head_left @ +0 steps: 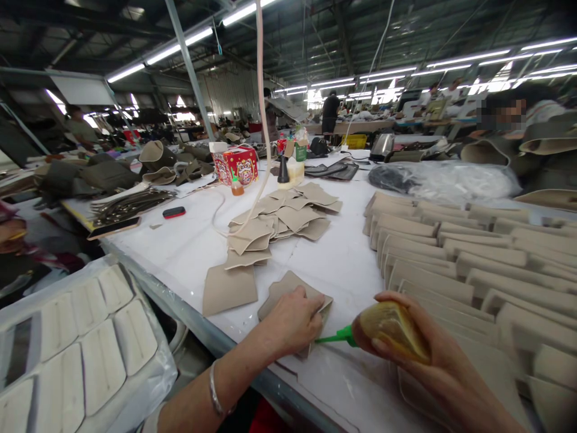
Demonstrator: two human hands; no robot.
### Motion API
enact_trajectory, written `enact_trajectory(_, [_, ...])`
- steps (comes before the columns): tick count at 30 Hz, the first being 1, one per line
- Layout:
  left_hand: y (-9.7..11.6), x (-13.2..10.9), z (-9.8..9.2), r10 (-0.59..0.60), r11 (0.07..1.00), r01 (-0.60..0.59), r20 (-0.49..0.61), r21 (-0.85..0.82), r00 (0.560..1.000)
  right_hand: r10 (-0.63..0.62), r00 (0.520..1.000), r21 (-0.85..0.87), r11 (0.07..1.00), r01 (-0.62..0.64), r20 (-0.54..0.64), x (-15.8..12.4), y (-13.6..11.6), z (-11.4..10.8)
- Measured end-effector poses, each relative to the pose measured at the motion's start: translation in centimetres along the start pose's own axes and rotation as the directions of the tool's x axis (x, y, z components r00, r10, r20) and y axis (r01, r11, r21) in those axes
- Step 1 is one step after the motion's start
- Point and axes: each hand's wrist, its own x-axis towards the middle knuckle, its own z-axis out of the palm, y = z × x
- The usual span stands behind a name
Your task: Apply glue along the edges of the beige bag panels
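Note:
My left hand [295, 319] presses down on a beige piece [288, 287] near the table's front edge, its fingers bent over the right part of the piece. My right hand [421, 337] is wrapped round a bottle of amber liquid [390, 331], tilted on its side. The bottle's green nozzle [336, 337] points left and its tip is at the piece's edge, just beside my left fingers. Another flat beige piece [229, 290] lies to the left. Behind it is a loose pile of beige pieces [293, 213].
Rows of folded beige pieces [428, 258] cover the right side. Farther back stand a red box [234, 165] and a small bottle [237, 186]. A pale hose [262, 108] hangs over the pile. White pieces [103, 367] lie on plastic at the lower left.

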Motion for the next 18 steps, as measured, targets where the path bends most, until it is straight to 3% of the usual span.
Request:
enact_trajectory(4, [0.0, 0.0, 0.1, -0.003, 1.0, 0.003, -0.01, -0.002, 1.0, 0.032, 0.999, 0.022, 0.999, -0.031, -0.037, -0.5, 0.3, 0.1])
enact_trajectory(9, [-0.2, 0.1, 0.4, -0.003, 1.0, 0.003, -0.001, -0.006, 1.0, -0.003, 0.999, 0.012, 1.0, 0.003, 0.036, -0.8, 0.3, 0.5])
enact_trajectory(12, [-0.3, 0.1, 0.5, -0.006, 1.0, 0.006, 0.001, -0.014, 1.0, 0.0, 1.0, 0.0, 1.0, 0.0, -0.028, -1.0, 0.4, 0.6])
enact_trajectory(18, [-0.2, 0.1, 0.5, 0.002, 1.0, -0.002, 0.004, -0.028, 1.0, -0.018, 0.998, 0.063, 0.998, 0.014, 0.062, -1.5, 0.9, 0.7])
